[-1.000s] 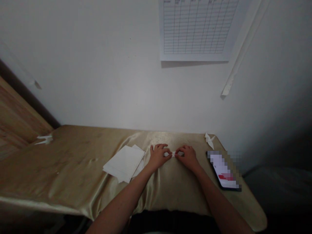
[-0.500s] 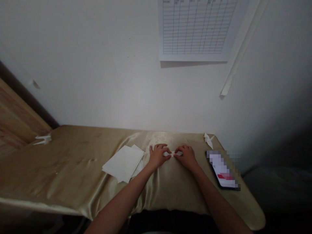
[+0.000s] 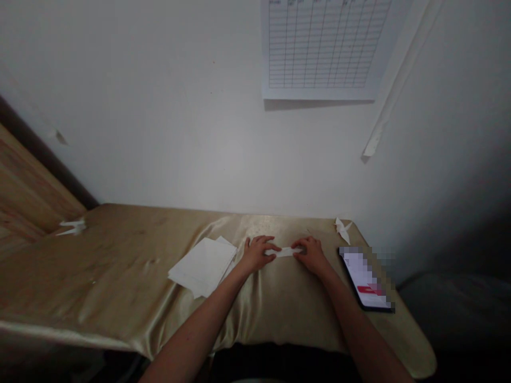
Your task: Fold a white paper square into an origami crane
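A narrow folded strip of white paper [image 3: 286, 251] lies between my hands on the gold satin cloth. My left hand [image 3: 258, 254] has its thumb and index finger closed on the strip's left end, the other fingers stretched out. At the right end, my right hand [image 3: 310, 254] pinches the strip between thumb and fingers. The fingers cover both ends. Just left of my left hand lies a stack of white paper sheets [image 3: 203, 264], slightly fanned.
A phone [image 3: 369, 287] with a lit screen lies right of my right arm. Behind it sits a folded paper crane [image 3: 342, 230]; another white folded paper piece [image 3: 72, 227] is at the far left. The cloth-covered table [image 3: 120, 266] meets a wall bearing a printed chart [image 3: 319, 53].
My hands have moved apart along the strip, the right one slightly to the right. More of the strip's middle shows between the fingertips now.
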The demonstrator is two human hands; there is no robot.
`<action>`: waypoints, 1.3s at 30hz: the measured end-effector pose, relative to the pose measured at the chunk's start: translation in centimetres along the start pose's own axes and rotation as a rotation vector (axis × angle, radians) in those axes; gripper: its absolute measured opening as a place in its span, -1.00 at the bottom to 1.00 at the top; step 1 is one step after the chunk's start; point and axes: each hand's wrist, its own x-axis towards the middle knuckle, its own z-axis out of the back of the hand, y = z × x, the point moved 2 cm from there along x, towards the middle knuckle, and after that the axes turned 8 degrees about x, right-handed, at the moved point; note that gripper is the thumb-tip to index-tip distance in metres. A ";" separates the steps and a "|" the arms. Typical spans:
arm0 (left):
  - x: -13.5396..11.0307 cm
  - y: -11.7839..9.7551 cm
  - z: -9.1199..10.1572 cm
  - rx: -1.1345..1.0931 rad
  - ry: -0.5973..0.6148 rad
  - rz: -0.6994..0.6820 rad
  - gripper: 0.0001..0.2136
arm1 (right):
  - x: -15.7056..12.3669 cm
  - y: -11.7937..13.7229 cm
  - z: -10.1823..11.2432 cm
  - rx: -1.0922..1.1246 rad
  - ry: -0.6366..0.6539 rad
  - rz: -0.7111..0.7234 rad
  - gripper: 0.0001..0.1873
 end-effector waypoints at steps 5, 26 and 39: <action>0.0 0.2 -0.1 0.007 0.012 -0.004 -0.69 | -0.1 -0.1 0.3 0.017 0.023 0.001 -0.69; -0.4 -0.5 -0.2 -0.001 -0.102 0.011 -0.66 | -0.5 1.5 -0.9 -0.009 -0.008 0.269 -0.73; -0.1 -0.1 -0.4 -0.069 -0.250 -0.011 -0.47 | -0.5 1.2 -0.8 0.084 -0.048 0.170 -0.86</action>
